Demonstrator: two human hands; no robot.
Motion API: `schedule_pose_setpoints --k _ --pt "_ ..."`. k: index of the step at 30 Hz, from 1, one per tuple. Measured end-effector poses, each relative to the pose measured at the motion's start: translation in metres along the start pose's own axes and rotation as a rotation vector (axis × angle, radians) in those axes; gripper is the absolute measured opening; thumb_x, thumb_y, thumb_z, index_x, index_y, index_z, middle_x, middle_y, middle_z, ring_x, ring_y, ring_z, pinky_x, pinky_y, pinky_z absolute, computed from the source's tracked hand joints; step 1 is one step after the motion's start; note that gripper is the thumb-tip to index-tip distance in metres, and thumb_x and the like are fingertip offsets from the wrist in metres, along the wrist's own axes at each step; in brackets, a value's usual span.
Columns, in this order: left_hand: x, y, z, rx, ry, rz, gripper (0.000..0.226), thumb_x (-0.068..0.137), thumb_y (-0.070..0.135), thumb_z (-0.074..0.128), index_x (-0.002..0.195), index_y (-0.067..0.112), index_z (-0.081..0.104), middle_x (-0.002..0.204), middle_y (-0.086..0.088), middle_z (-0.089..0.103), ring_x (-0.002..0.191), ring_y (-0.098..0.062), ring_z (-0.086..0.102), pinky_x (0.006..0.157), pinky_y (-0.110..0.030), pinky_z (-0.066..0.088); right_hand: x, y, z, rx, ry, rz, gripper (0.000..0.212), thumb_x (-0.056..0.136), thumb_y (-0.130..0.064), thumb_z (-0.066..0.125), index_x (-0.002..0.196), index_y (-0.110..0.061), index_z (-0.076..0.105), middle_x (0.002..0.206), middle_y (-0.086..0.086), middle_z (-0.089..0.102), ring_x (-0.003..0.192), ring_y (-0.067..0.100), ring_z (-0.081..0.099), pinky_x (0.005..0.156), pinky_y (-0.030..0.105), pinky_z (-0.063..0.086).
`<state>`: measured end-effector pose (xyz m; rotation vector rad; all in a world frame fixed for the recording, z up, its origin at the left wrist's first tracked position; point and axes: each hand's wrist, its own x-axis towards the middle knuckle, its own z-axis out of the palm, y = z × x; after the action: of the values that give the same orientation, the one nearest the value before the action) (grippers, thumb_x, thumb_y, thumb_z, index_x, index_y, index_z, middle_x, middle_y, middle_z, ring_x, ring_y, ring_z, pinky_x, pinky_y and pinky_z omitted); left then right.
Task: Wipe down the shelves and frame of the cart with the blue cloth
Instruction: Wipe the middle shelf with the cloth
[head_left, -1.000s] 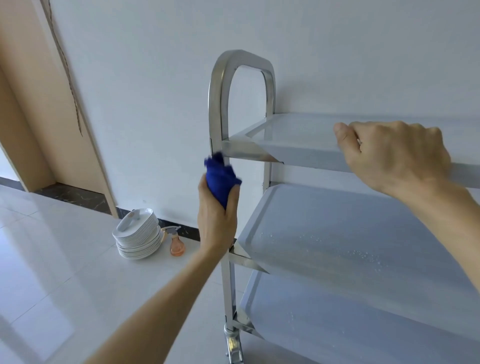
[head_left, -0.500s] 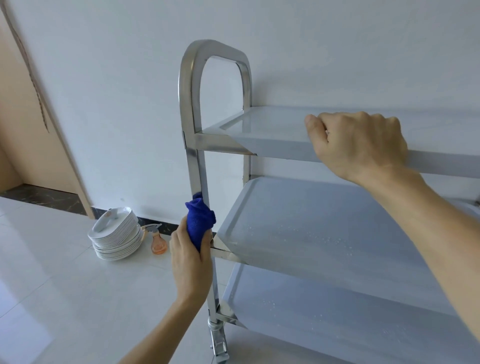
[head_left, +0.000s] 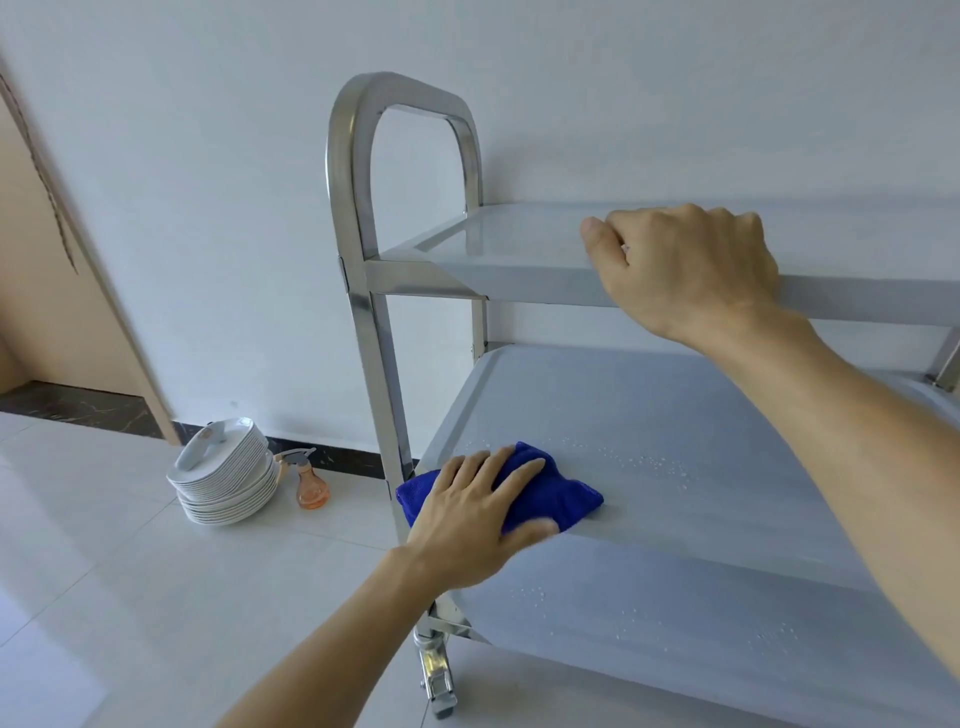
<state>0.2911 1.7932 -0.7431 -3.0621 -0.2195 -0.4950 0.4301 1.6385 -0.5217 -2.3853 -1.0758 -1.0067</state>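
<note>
Now your left hand (head_left: 478, 514) presses flat on the blue cloth (head_left: 550, 499) at the middle shelf's (head_left: 727, 467) seven o'clock corner; your right hand (head_left: 685, 270) grips the top shelf's (head_left: 519, 244) edge.

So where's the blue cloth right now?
The blue cloth lies on the cart's middle shelf at its front left corner, beside the steel upright, pressed flat under the left hand.

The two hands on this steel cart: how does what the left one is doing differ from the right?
The left hand lies flat with straight fingers, pressing the blue cloth onto the pale grey middle shelf; the right hand is curled over the front edge of the pale grey top shelf. The left hand has the cloth under it, while the right hand is bare on the cart. Both touch the same cart.
</note>
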Motion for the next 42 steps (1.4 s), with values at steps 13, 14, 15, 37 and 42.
schedule_pose_setpoints --k 13,14,15,37,42 --pt "0.008 -0.011 0.006 -0.024 0.046 0.010 0.057 0.100 0.057 0.009 0.146 0.037 0.036 0.153 0.003 0.039 0.131 -0.022 0.044 0.108 -0.037 0.033 -0.148 0.049 0.093 0.240 0.094 -0.403 0.009 0.089 -0.002 0.064 0.089 -0.004 0.073 0.098 0.011 0.068 0.091 0.036 0.061 0.088 0.045 0.048" --pt "0.007 -0.010 0.008 -0.019 0.057 -0.019 0.055 0.101 0.054 0.010 0.143 0.037 0.041 0.153 0.002 0.040 0.131 -0.022 0.045 0.108 -0.038 0.034 -0.160 0.063 0.104 0.223 -0.021 -0.310 0.007 0.087 -0.003 0.069 0.091 -0.006 0.075 0.102 0.012 0.070 0.094 0.039 0.063 0.089 0.047 0.049" --pt "0.007 -0.010 0.010 -0.017 0.080 -0.067 0.052 0.102 0.052 0.013 0.140 0.036 0.045 0.152 0.003 0.041 0.131 -0.022 0.046 0.107 -0.038 0.034 -0.170 0.077 0.112 0.212 -0.122 -0.214 0.009 0.087 -0.007 0.073 0.095 -0.007 0.076 0.106 0.013 0.071 0.099 0.040 0.065 0.092 0.048 0.050" --pt "0.062 0.018 0.009 -0.249 -0.158 -0.064 0.042 0.104 0.041 0.022 0.136 0.034 0.047 0.140 0.012 0.046 0.127 -0.017 0.039 0.112 -0.038 0.027 -0.171 0.142 0.129 0.044 -0.749 0.234 0.053 0.096 -0.065 0.029 0.147 -0.050 0.035 0.161 -0.016 0.029 0.149 0.013 0.024 0.119 0.043 0.022" --pt "0.075 -0.049 0.014 -0.096 -0.296 -0.355 0.068 0.089 0.054 -0.004 0.144 0.037 0.032 0.154 0.005 0.032 0.140 -0.029 0.026 0.117 -0.049 0.018 -0.181 0.138 0.134 0.056 -0.865 0.228 0.059 0.093 -0.072 0.011 0.151 -0.059 0.006 0.166 -0.021 -0.002 0.154 0.009 -0.004 0.123 0.052 0.003"
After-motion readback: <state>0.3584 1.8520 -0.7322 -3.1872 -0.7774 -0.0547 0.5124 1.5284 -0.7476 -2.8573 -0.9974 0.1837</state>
